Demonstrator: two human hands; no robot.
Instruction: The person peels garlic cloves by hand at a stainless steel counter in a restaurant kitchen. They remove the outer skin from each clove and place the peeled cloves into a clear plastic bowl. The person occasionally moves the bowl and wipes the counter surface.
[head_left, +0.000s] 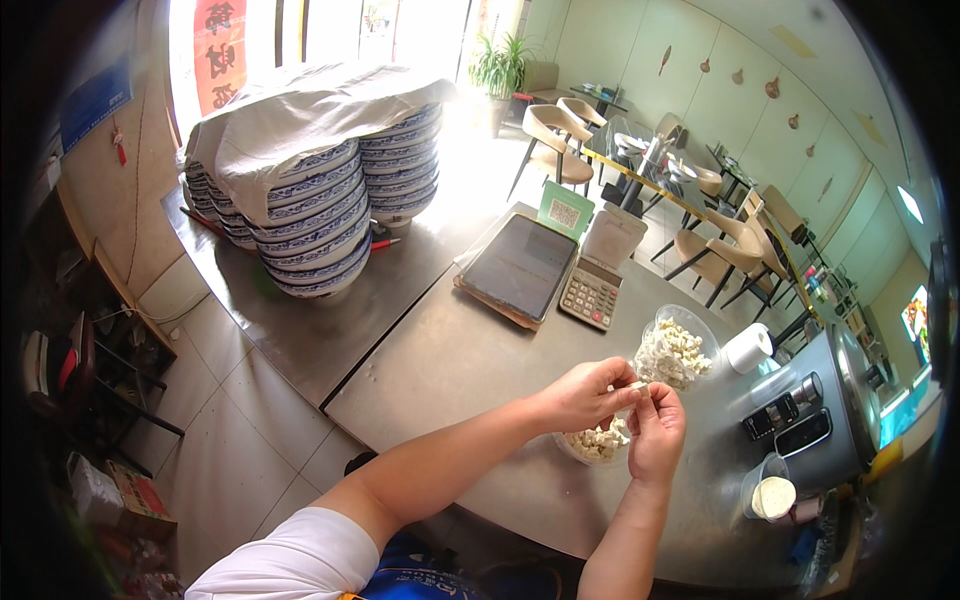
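Observation:
My left hand (589, 394) and my right hand (657, 431) meet over the steel counter. Their fingertips pinch a small pale piece (640, 388), which looks like torn flatbread. Below them, partly hidden by both hands, is a clear bowl of similar pieces (598, 442). Just beyond my fingers, a larger clear plastic tub (705, 328) holds a heap of pale chunks (673, 352). To the right, a clear plastic cup (756, 480) contains a pale round piece (773, 498), perhaps bread.
A tablet (517, 268) and a calculator (592, 292) lie ahead on the counter. Cloth-draped stacks of blue-and-white bowls (319, 225) rise at left. A paper roll (748, 348) stands near a large grey cooker (810, 409) at right. Chairs (555, 146) and tables fill the room beyond.

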